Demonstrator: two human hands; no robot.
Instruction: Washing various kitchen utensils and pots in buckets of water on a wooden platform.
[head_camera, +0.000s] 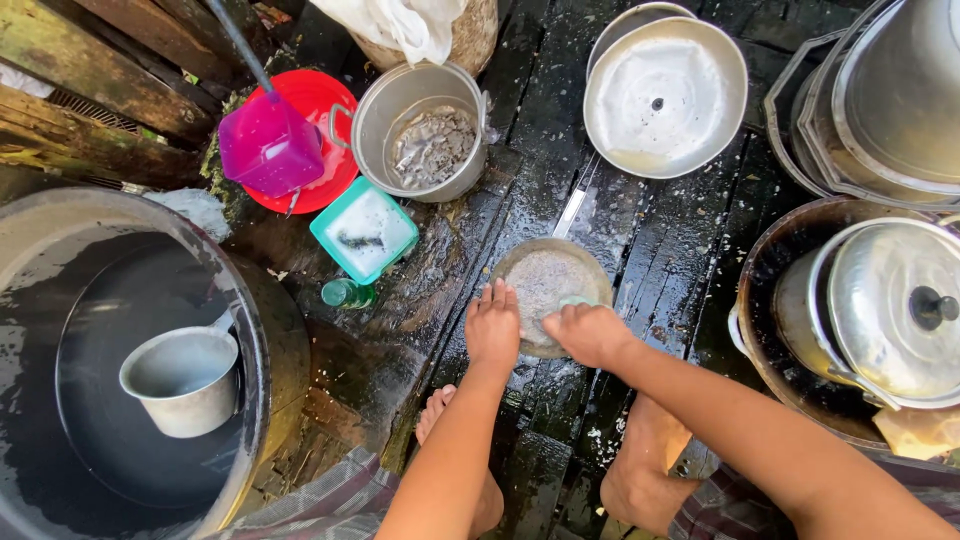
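Head view: hands (540, 330) on soapy pan (548, 285); pot (425, 130) holds grey water.

a small round metal pan (545, 285) lies flat on the wet dark planks, its inside grey and soapy, its long handle pointing away. a pale green sponge (577, 301) rests on its near right edge.

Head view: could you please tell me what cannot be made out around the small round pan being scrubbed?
- Sponge: mostly under the right hand; only a green edge shows.
- Small round pan: near rim covered by the left hand and the right hand.
- Large pots: cut off by the right edge.
- Green bottle: too small to identify.
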